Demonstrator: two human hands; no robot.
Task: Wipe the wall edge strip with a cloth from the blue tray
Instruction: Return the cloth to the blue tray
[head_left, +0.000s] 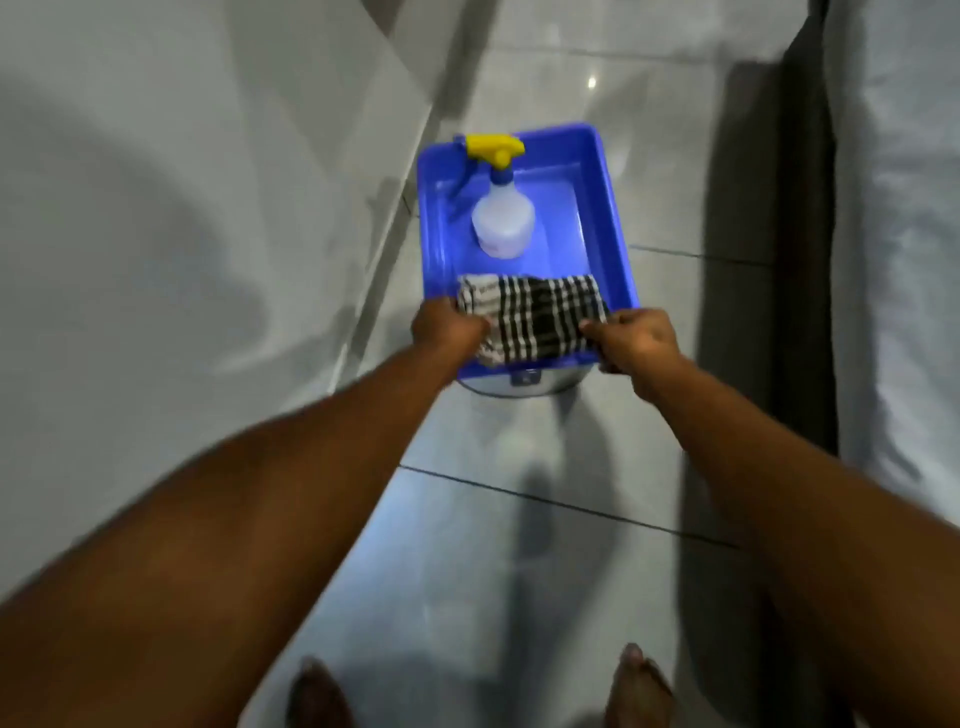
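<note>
A blue tray (608, 218) is held out in front of me above the tiled floor. A black-and-white checked cloth (535, 317) lies over its near end. A clear spray bottle (503, 221) with a yellow trigger stands upright in the tray's far half. My left hand (448, 330) grips the tray's near left corner, fingers closed on the rim and the cloth's edge. My right hand (636, 338) grips the near right corner the same way. The wall edge strip (387, 249) runs along the foot of the grey wall on the left, close beside the tray.
A round metal container (519, 384) shows just under the tray's near edge. A bed (904, 249) with a dark base and pale cover lines the right side. Glossy grey floor tiles (519, 545) stretch between wall and bed. My bare feet (317, 696) are at the bottom.
</note>
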